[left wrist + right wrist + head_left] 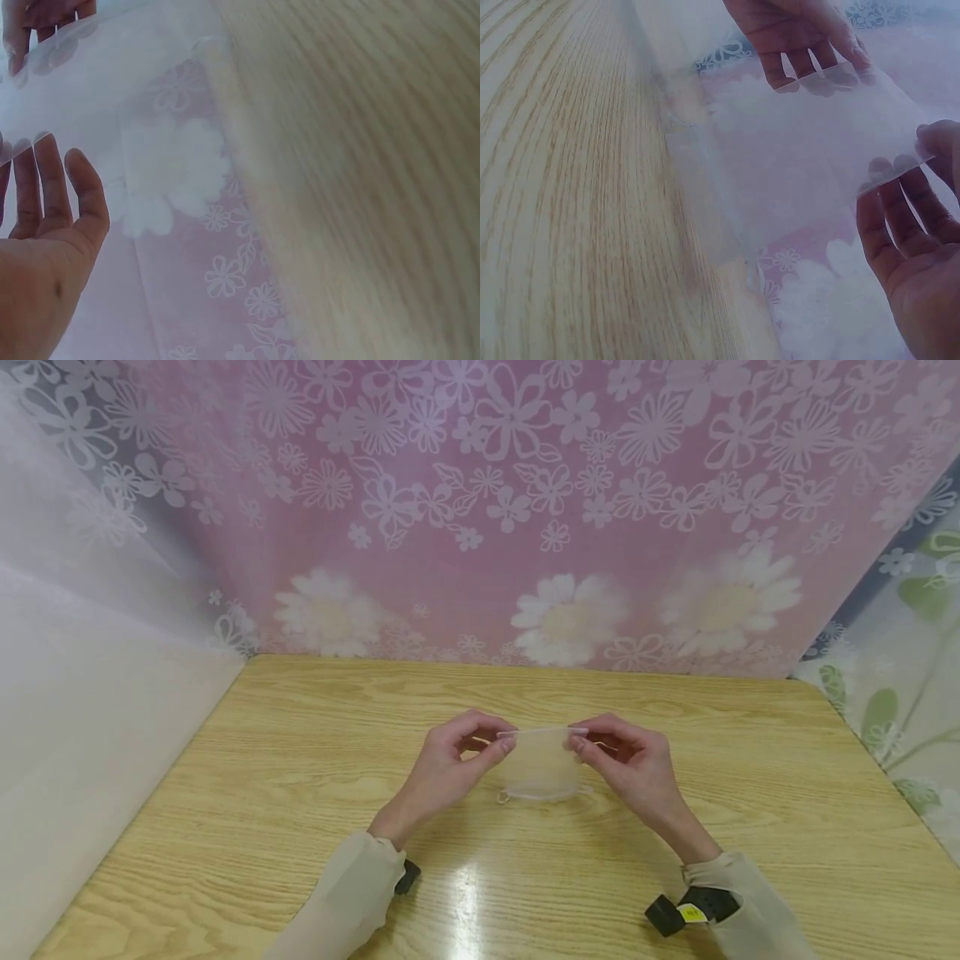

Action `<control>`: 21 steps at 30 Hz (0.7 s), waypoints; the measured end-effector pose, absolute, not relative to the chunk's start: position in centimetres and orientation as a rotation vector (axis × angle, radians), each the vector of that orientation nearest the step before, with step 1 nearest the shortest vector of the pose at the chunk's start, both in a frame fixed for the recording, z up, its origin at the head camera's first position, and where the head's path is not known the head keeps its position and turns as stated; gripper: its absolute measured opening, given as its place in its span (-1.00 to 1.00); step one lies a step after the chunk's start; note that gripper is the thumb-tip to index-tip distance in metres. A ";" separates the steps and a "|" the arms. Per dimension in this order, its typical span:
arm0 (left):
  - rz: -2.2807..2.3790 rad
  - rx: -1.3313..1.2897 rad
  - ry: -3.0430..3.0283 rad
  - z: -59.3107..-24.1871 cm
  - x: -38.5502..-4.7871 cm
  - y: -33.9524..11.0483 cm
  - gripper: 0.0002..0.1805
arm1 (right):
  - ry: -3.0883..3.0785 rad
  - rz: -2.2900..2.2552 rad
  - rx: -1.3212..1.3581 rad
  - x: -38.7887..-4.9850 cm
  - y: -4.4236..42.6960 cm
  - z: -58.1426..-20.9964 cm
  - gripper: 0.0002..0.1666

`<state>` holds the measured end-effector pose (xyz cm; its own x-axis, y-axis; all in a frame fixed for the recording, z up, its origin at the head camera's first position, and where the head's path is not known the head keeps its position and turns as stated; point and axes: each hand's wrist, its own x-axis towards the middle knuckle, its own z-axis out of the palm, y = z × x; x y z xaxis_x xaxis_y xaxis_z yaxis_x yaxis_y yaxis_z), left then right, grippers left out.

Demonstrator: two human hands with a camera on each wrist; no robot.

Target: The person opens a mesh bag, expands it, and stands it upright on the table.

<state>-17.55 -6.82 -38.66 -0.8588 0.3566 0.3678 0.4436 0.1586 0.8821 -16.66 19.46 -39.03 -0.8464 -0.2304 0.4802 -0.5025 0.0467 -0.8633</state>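
A small, see-through whitish pouch [538, 764] is held up over the table, its upper edge stretched straight between both hands. My left hand [453, 764] pinches one upper corner between thumb and fingers, and my right hand [636, 768] pinches the opposite one. Along the pouch's lower edge runs a whitish band with a small loop at its left end. In the right wrist view, fingertips show through the thin pouch [802, 142]. The left wrist view has the left hand [56, 240] near the pouch's edge, with part of its grip cut off by the frame.
The wood-grain table [300, 710] lies beneath both hands. A pink flowered curtain [450, 552] hangs behind it, a pale sheet [97, 677] on the left and a leaf-patterned one [907, 693] on the right. Dark straps with devices [686, 912] sit at the wrists.
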 end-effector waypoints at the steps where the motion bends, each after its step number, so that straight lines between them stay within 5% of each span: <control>1: -1.801 -0.811 -2.342 -38.6 -17.6 -6.8 -0.82 | -2.108 1.885 0.761 -16.6 19.4 -39.0 -0.81; 21: -1.640 -0.858 -2.329 -37.8 -17.7 -6.5 -0.95 | -2.084 1.801 0.833 -16.7 18.6 -38.3 -0.87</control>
<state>-17.66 -6.53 -37.76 -0.8208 0.3568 0.4461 0.5403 0.2312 0.8091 -16.66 18.56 -38.29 -0.8006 -0.2482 0.5453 -0.5755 0.0656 -0.8151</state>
